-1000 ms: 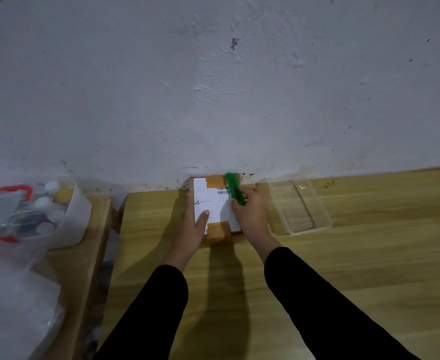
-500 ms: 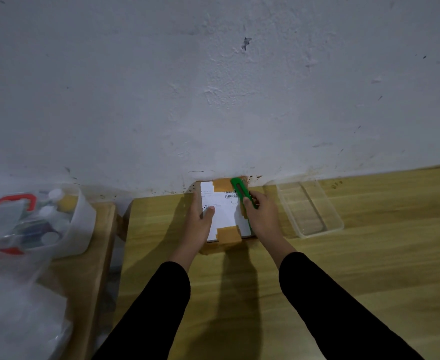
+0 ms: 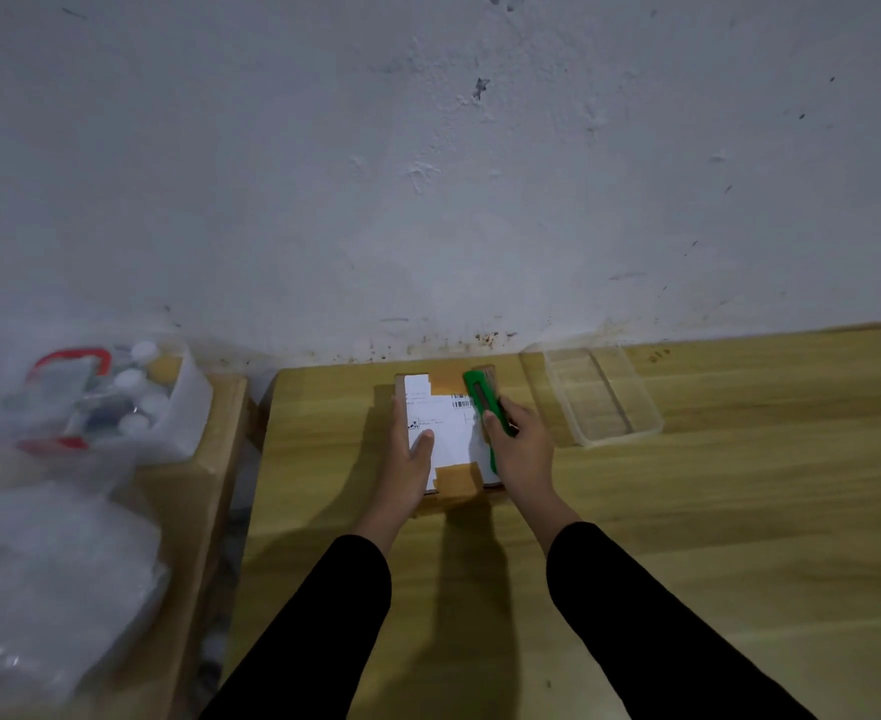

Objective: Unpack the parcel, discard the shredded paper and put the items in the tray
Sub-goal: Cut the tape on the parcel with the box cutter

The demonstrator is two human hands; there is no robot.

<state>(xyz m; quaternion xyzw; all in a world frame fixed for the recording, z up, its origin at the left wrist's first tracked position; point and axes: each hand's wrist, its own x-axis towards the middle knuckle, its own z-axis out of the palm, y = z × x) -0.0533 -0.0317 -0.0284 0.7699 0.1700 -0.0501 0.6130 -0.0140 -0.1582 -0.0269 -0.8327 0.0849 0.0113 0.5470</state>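
Pale wooden desk point(image 3: 687, 537) carries the white-labelled brown cardboard parcel point(image 3: 454, 433) — left hand point(image 3: 407, 470) clasps its left side, right hand point(image 3: 524, 449) grips a green plastic cutter point(image 3: 480, 397) along its right edge (clear plastic tray point(image 3: 599, 397) just right of the parcel). Pressing too deep could slice the contents; a slip could catch the left thumb.

The label point(image 3: 452, 433) on the parcel point(image 3: 460, 479) seems too small to read.

Grips brown cardboard parcel point(image 3: 454, 472) with white shipping label from its 9 o'clock side in left hand point(image 3: 408, 472), thumb over the label. Holds green plastic utility knife point(image 3: 481, 400) in right hand point(image 3: 524, 452) along parcel's 3 o'clock edge, tip toward 12 o'clock. Places clear rectangular plastic tray point(image 3: 595, 402) near parcel at 3 o'clock, on light wooden table point(image 3: 713, 522). Places white plastic tub point(image 3: 188, 410) of bottles at 9 o'clock.
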